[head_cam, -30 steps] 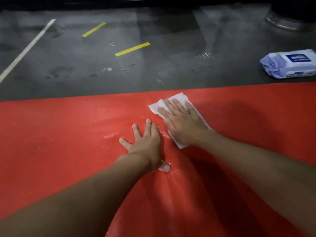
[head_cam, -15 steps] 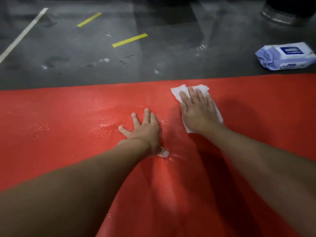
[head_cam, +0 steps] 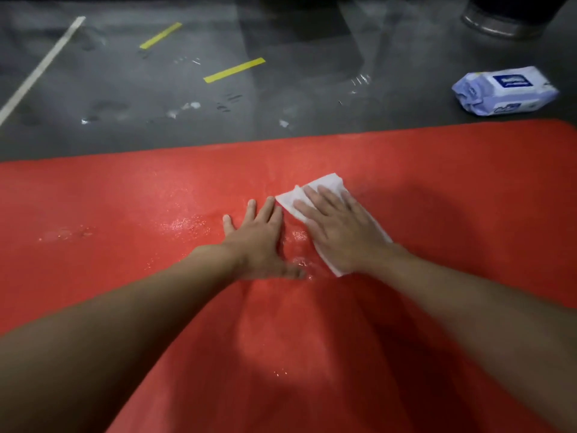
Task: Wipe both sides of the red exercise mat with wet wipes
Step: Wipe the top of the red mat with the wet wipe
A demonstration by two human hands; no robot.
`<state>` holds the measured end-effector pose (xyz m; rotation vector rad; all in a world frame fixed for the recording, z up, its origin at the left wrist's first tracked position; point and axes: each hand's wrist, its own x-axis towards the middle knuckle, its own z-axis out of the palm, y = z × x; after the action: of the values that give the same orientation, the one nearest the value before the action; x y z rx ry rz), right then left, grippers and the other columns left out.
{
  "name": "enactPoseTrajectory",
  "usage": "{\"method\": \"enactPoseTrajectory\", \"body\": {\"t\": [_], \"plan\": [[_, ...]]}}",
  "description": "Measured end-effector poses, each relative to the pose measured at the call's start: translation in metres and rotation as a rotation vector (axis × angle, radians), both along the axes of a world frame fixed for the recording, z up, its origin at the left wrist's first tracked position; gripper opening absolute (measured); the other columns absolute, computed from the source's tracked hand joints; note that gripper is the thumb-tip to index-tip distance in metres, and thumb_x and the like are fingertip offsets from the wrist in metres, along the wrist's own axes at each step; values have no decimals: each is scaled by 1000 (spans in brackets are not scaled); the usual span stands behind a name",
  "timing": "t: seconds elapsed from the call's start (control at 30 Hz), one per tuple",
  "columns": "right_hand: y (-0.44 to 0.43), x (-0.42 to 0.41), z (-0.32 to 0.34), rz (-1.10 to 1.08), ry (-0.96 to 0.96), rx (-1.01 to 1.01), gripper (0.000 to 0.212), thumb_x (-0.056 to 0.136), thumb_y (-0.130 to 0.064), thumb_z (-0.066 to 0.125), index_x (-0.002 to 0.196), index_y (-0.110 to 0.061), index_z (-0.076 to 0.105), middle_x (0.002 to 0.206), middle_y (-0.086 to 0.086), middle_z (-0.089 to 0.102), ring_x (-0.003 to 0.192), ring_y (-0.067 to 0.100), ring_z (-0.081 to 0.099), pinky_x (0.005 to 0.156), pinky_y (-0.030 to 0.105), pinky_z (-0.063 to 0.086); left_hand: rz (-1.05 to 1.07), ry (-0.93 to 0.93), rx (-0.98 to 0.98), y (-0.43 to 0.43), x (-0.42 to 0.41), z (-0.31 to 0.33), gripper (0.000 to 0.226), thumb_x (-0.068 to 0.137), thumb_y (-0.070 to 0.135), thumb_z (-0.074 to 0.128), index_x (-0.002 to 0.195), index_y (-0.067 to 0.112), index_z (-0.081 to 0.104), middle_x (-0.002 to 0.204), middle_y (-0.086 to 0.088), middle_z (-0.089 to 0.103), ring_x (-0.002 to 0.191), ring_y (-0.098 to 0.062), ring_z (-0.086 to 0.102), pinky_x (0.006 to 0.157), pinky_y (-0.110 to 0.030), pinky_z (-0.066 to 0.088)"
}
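Note:
The red exercise mat point(head_cam: 109, 251) lies flat on the floor and fills the lower part of the view. Wet streaks glisten on it left of my hands. My left hand point(head_cam: 259, 242) rests flat on the mat with fingers spread. Just to its right, my right hand point(head_cam: 340, 232) presses flat on a white wet wipe point(head_cam: 324, 184), whose far corner and near edge show around the hand. The two hands nearly touch.
A blue and white pack of wet wipes point(head_cam: 505, 89) lies on the dark grey floor beyond the mat's far right corner. Yellow tape strips point(head_cam: 234, 70) and a white line point(head_cam: 40, 67) mark the floor. A round metal base point(head_cam: 502, 23) stands at the top right.
My right hand has slid the wipe back to the left and nearer, close to my left hand, after sweeping right half a second ago. My left hand stays planted on the mat.

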<state>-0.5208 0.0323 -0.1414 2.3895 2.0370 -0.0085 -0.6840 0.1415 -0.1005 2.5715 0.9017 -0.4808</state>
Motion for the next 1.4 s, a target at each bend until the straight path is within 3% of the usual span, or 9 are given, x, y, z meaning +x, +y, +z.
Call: {"method": "enactPoseTrajectory", "body": {"t": [0.17,0.33,0.5,0.67,0.83,1.0,1.13,1.3,1.4], "plan": [[6,20,1,-514,96,46,53,104,-40,18,156,-32,19,166,-1,10,153,21,6,122,47,2,-15,-44,73,-12,-24,-10,138,59,81,66,155,17,-10,162,6,-20,149,-20,-18,118,-60,-3],[-24,-14,3,-56,29,-43,64,95,-40,4,157,-31,17,166,-1,9,153,23,8,121,51,8,20,-62,128,-22,-22,-4,124,69,71,69,156,16,1,164,3,-9,151,-22,-9,120,-56,5],[-22,1,7,-504,96,-6,55,103,-39,15,157,-32,13,167,-2,3,153,20,0,122,47,-2,79,-117,229,-52,-24,-7,91,83,54,65,150,14,18,159,-6,10,145,-29,8,117,-54,17],[-42,-28,7,-111,72,-22,65,94,-43,0,156,-35,19,166,-3,9,153,20,8,122,46,6,79,-168,258,-58,-30,0,79,84,58,62,144,17,31,150,-5,24,138,-29,23,111,-46,27],[-39,-35,5,-541,172,44,54,104,-43,12,157,-35,15,167,-4,4,153,18,-1,122,46,-4,40,-91,172,-70,-44,-2,79,96,53,42,155,14,8,164,-8,-1,151,-27,-1,121,-48,9],[-62,-44,8,-118,98,-30,60,97,-39,2,156,-37,12,167,-4,4,153,19,2,122,47,4,16,-76,61,-76,-59,3,98,86,62,54,157,19,1,164,-3,-11,150,-21,-11,122,-48,1],[-60,-41,7,-560,149,13,54,103,-40,13,157,-33,15,167,-3,5,153,18,0,122,46,-1,-51,-2,60,-93,-81,4,111,80,72,55,156,21,-7,163,0,-18,149,-20,-17,121,-52,0],[-88,-63,9,-119,136,-67,64,93,-42,2,157,-35,4,167,-4,-4,153,20,-4,122,48,-2,-16,-16,62,-102,-80,14,104,84,65,58,156,20,0,164,-1,-11,151,-21,-10,121,-52,6],[-101,-32,12,-434,113,-36,61,97,-43,3,157,-35,9,167,-1,2,153,21,-3,122,45,1,-59,22,49,-113,-95,13,104,84,65,57,156,21,-3,164,-1,-13,151,-21,-11,121,-53,7]]}}
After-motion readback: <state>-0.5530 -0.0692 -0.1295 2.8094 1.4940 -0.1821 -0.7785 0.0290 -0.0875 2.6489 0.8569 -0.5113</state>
